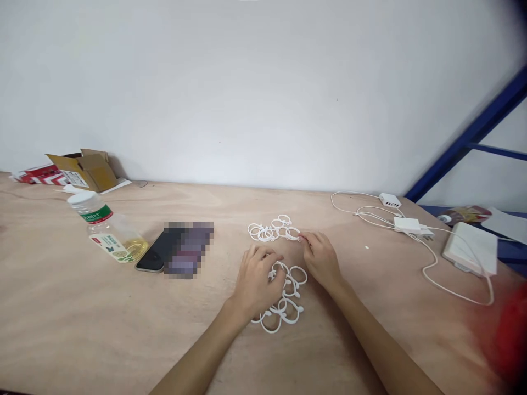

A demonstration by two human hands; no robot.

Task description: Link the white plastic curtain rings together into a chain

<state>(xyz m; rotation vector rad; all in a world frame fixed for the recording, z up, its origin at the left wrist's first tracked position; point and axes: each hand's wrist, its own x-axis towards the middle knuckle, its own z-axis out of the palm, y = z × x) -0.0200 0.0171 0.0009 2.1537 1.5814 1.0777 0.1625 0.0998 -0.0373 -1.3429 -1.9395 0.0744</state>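
Note:
Two heaps of white plastic rings lie on the wooden table (pixel 61 318). The near heap (pixel 288 307) sits between my wrists; the far heap (pixel 272 229) lies just beyond my fingers. My left hand (pixel 257 282) rests palm down on the near heap, fingers curled over its top rings. My right hand (pixel 321 259) reaches to the far heap, its fingertips pinched at the rightmost ring there.
A plastic bottle (pixel 107 231) with a little yellow liquid lies on its side at left, beside a dark phone (pixel 158 252). An open cardboard box (pixel 84 169) stands at the back left. White chargers and cables (pixel 405 225) and a white box (pixel 471 247) sit at right, by a blue frame (pixel 465 140).

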